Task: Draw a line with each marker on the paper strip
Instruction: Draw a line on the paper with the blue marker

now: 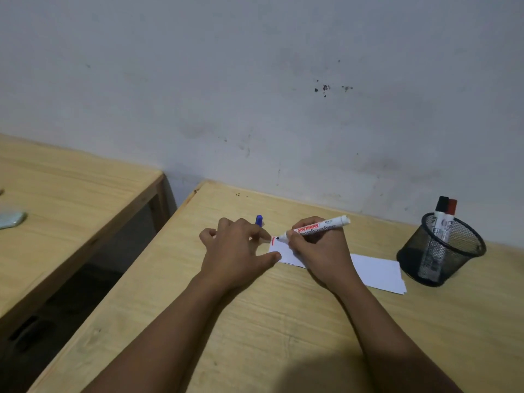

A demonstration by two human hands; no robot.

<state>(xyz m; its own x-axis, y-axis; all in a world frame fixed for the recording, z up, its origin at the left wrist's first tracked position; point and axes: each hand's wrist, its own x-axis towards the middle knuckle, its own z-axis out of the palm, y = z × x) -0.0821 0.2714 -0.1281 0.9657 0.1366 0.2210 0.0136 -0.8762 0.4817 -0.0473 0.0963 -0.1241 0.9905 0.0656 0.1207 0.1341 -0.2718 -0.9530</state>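
A white paper strip (374,269) lies across the wooden table, running from the middle toward the right. My right hand (317,248) grips an uncapped white marker (320,226) with a red label, its dark tip touching the strip's left end beside a short red mark (273,240). My left hand (236,252) lies on the strip's left end, thumb and forefinger pressing the paper; a blue cap (259,220) sticks up behind its fingers, and I cannot tell whether the hand holds it. Two capped markers, one black (441,211) and one red (451,212), stand in a cup.
A black mesh cup (442,251) stands at the strip's right end, near the wall. The table (283,321) meets a stained wall at the back. A second wooden table (71,199) sits to the left across a dark gap, with a pale object (11,219) on it.
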